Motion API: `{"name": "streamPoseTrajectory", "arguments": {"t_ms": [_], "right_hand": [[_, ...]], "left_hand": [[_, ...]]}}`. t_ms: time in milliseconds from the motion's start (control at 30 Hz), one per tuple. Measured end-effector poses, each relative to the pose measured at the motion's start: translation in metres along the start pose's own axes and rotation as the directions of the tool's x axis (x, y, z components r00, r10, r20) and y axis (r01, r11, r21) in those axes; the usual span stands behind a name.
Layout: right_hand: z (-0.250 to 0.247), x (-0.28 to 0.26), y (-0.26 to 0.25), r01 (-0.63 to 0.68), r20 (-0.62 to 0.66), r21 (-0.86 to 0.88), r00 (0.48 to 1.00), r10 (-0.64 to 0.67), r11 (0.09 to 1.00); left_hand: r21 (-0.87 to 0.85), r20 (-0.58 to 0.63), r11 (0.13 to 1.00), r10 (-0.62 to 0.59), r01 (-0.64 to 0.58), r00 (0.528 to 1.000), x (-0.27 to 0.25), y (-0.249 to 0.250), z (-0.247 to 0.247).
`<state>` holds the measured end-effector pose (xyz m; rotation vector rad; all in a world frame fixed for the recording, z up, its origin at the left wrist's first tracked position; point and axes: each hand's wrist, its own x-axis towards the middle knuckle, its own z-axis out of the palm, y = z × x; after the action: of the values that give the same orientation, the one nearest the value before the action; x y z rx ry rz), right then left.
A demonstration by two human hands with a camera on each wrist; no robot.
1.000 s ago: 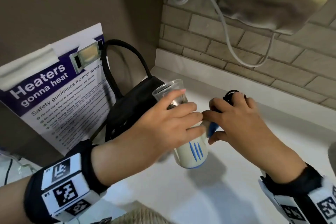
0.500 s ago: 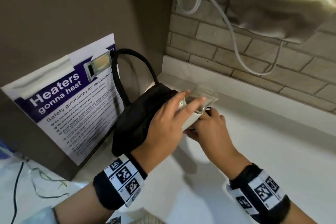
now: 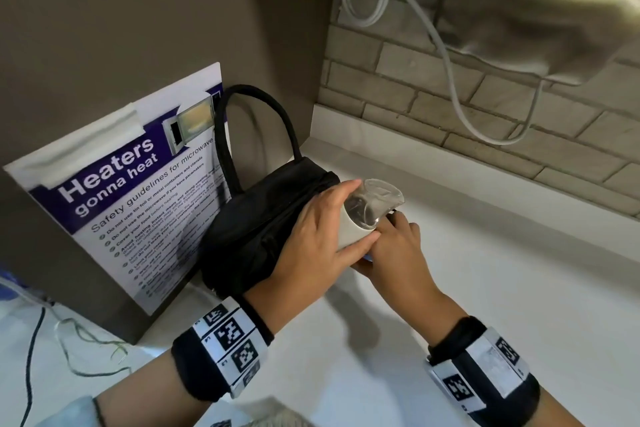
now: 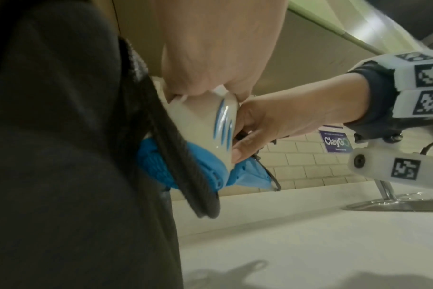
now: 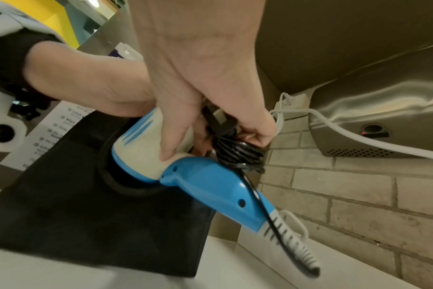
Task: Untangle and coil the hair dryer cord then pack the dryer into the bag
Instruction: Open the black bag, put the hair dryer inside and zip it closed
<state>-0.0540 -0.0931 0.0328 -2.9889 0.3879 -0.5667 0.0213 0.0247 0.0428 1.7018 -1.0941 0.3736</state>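
Note:
The hair dryer [image 3: 353,229] has a white barrel, a clear nozzle [image 3: 375,198] and a blue handle [image 5: 210,187]. It lies tilted with its blue rear end [image 4: 161,166] pushed into the mouth of the black bag [image 3: 263,229], nozzle pointing up and right. My left hand [image 3: 325,222] grips the barrel from above. My right hand [image 3: 394,239] holds the coiled black cord [image 5: 237,152] and its plug [image 5: 218,117] against the barrel, thumb on the white body. The handle and a short run of cord stick out of the bag.
The bag leans on a microwave safety poster [image 3: 131,184] in the corner of a white counter [image 3: 485,288]. A steel hand dryer [image 3: 536,10] with a white cable [image 3: 450,73] hangs on the brick wall. A sink [image 4: 396,205] lies to the right.
Both hands have carried the dryer left and away from me, from upright over the counter to the bag's mouth. It has tipped over, and its rear end has gone in.

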Motion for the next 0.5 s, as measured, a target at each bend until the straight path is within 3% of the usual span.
{"name": "streamPoseTrajectory", "arguments": {"t_ms": [233,433,500], "right_hand": [[-0.023,0.009,0.006,-0.033,0.005,0.084,0.999,0.032,0.996],[-0.045,0.018,0.004,0.099,-0.086,0.019,0.992,-0.097,0.995],[-0.052,0.023,0.007,0.106,-0.091,-0.027,0.990,-0.108,0.994]], "left_hand": [[0.082,-0.034,0.982,0.171,-0.168,0.985,0.014,0.026,-0.003],[-0.061,0.229,0.998,0.039,-0.026,0.973,0.030,0.029,-0.038],[-0.037,0.185,0.999,-0.027,0.035,0.982,0.028,0.022,-0.056]]}}
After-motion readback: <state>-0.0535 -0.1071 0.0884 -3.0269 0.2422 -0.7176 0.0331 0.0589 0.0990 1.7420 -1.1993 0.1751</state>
